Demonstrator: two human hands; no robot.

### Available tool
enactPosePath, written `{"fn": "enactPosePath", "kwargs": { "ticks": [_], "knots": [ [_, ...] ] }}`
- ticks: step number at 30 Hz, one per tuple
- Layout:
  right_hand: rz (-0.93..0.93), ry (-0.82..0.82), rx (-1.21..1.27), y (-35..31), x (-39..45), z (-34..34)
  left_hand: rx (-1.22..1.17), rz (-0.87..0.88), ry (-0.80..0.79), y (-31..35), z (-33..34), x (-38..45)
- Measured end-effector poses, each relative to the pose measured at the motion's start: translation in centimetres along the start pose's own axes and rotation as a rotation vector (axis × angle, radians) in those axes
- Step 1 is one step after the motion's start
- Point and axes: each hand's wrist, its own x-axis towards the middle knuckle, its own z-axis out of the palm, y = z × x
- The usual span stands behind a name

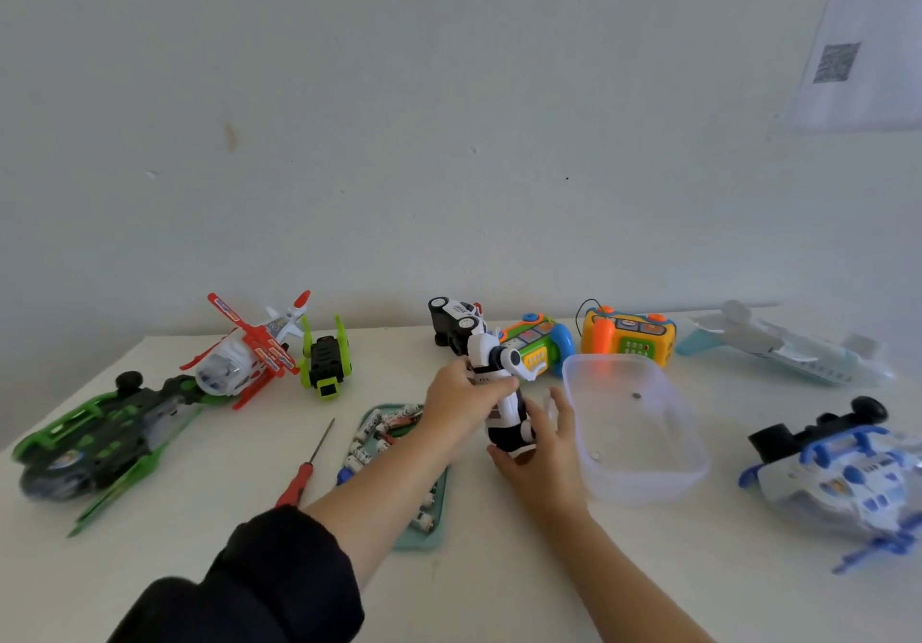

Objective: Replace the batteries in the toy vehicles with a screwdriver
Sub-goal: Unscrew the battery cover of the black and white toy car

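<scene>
A white-and-black toy robot [501,393] was held just above the table [499,567], between a teal tray of batteries [426,532] and a clear plastic tub [643,473]. Its upper body was gripped by the left hand [461,395], fingers curled round it, while its lower end was cupped by the right hand [541,448], seemingly to turn it for access to the battery cover. The red-handled screwdriver [304,468] was left lying within easy reach beside the tray. A green vehicle [95,443] and a blue-and-white one [838,473] lay overturned at the table's sides.
</scene>
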Motion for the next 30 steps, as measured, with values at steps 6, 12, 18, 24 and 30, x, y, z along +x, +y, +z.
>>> {"fn": "enactPosePath", "kwargs": {
  "ticks": [6, 12, 18, 24, 30],
  "knots": [
    [0.001, -0.071, 0.026, -0.5, -0.2, -0.6, 0.22, 0.074, -0.006, -0.2, 0.2, 0.5],
    [0.071, -0.122, -0.136, -1.0, -0.5, -0.8, 0.274, 0.025, -0.205, 0.9, -0.7, 1.7],
    [0.1, -0.079, -0.097, -0.7, -0.4, -1.0, 0.217, 0.093, -0.04, -0.4, 0.4, 1.0],
    [0.072, -0.068, -0.18, -1.2, -0.8, -0.9, 0.267, 0.006, -0.242, 1.5, -0.9, 1.3],
    [0.122, -0.075, -0.211, -1.4, -0.6, -1.3, 0.274, 0.01, -0.215, 1.3, -0.4, 2.1]
  ]
}}
